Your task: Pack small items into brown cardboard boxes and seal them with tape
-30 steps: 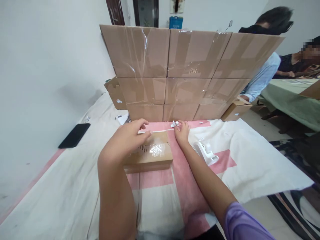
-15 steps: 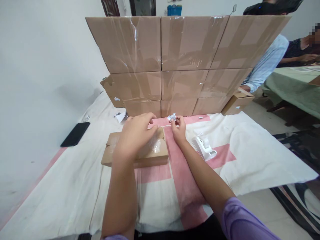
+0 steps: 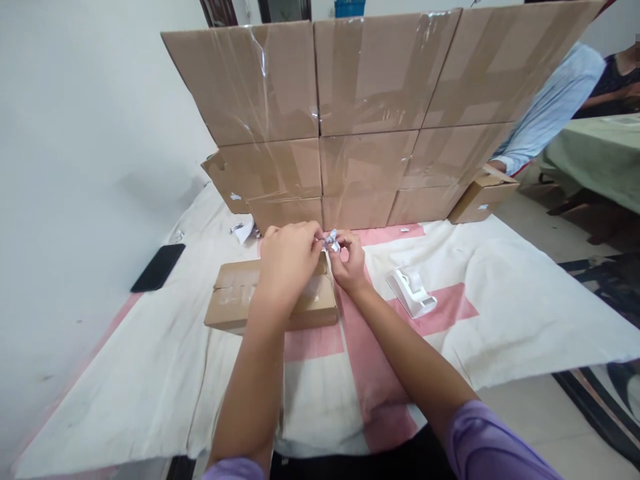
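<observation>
Between my two hands is a small crumpled piece of silvery-white paper or foil (image 3: 332,240). My right hand (image 3: 349,262) pinches it from the right with thumb and fingers. My left hand (image 3: 293,259) meets it from the left, its fingertips closed at the edge of the piece. Below the left hand lies a flat cardboard box (image 3: 235,293) with clear tape on its top; the hand and forearm cover part of it. To the right of my right forearm stands a white tape dispenser (image 3: 412,293).
A tall wall of taped cardboard boxes (image 3: 370,80) stands at the back. A black phone (image 3: 158,268) and a white paper scrap (image 3: 244,231) lie at left. A small box (image 3: 483,197) sits at back right, near another person's sleeve (image 3: 555,110).
My left hand has moved right and its fingers have closed at the crumpled piece. My right hand has shifted slightly left with it. The camera view has tilted a little.
</observation>
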A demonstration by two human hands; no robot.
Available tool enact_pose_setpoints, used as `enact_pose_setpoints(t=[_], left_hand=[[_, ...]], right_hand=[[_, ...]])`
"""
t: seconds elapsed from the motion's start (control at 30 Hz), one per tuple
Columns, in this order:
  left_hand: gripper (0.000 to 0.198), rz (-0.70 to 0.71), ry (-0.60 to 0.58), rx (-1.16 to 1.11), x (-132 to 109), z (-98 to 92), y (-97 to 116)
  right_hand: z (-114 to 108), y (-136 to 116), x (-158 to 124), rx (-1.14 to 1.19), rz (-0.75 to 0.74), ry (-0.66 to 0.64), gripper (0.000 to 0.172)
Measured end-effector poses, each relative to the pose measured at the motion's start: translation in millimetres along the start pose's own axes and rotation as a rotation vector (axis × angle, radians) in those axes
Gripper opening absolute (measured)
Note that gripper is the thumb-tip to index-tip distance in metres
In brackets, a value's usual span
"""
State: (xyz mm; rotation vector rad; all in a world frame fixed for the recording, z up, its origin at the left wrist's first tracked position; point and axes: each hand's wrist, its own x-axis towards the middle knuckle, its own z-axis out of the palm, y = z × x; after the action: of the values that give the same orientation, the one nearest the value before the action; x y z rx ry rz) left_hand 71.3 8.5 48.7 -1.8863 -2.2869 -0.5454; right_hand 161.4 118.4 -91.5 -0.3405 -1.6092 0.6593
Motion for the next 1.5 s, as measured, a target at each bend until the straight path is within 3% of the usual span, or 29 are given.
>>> enact_pose_setpoints(t=[0.13,0.37,0.43,0.53,0.6,0.9,1.27,1.43,1.5], left_hand=[[0.02,-0.002,-0.024,0.018,0,-0.3,-2],[0.023,0.105,-0.017,0.097,-1,0.5,-3],[0.024,0.138,-0.011,0.118,-1,1.0,-2],[0.025,0.173,-0.007,0.145,0,1.8,-1],[0.025,0.188,-0.004,0.154,0,2.4,-1],[0.026,0.393,0.016,0.185,4,8.7,0],[0.019,0.398,0.084,0.198,8,17.2,-6],[0.019,0.407,0.093,0.137,2,8.3,-5],[0.02,0.379,0.122,0.098,-1,2.1,-6]], right_hand=[[2,-8,1,0.055,0.067,0.041,0.012],[2,-21,6,0.086,0.175,0.071,0.036],[-1,-21,8,0.052,0.148,0.061,0.033],[-5,-22,12,-0.033,0.039,-0.02,0.011],[-6,-24,13,-0.038,0.031,-0.046,0.018],[5,-23,12,0.31,0.441,0.134,0.026],[13,-28,13,0.553,0.658,0.14,0.026],[3,-9,21,0.55,0.729,0.296,0.027],[-8,4,25,0.449,0.686,0.286,0.028]])
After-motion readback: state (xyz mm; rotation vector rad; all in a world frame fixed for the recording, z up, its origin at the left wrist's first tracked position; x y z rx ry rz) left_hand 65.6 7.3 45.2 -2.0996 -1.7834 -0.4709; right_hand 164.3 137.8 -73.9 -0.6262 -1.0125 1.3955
